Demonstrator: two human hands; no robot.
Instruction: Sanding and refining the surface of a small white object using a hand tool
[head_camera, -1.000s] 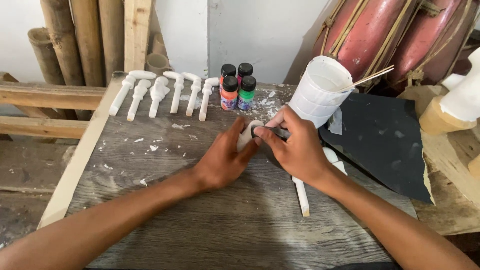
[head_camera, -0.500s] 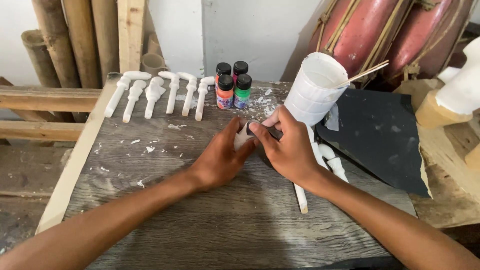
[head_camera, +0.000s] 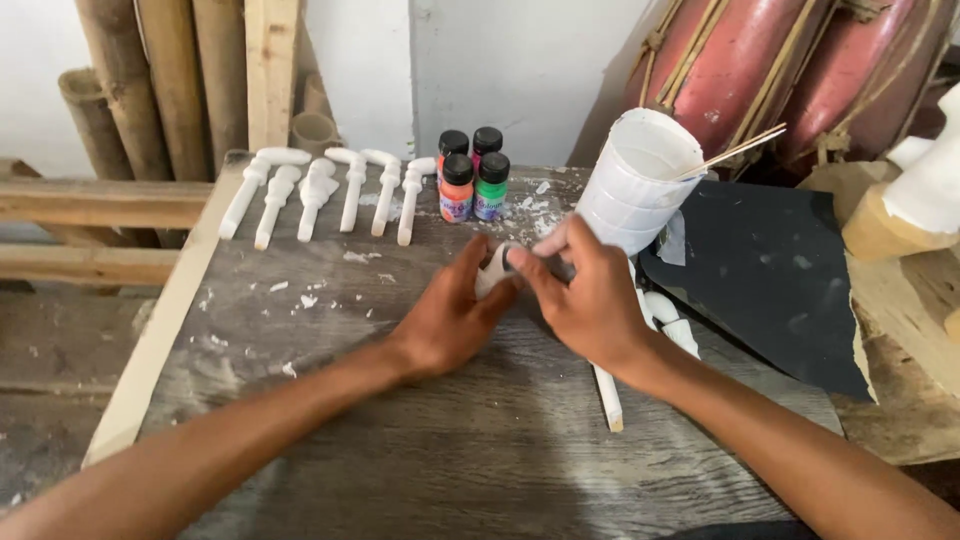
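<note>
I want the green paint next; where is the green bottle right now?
In the head view the green bottle stands at the table's far edge, centre, right of the orange bottle, left of the white cup.

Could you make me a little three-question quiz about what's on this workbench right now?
1. True or false: both hands touch the small white piece.
2. How many paint bottles stand at the back of the table?
3. What sticks out of the white cup: A) a thin wooden stick, B) a spoon, C) scissors?

Key: 1. True: left hand and right hand pinch it. 2. Four. 3. A.
</note>
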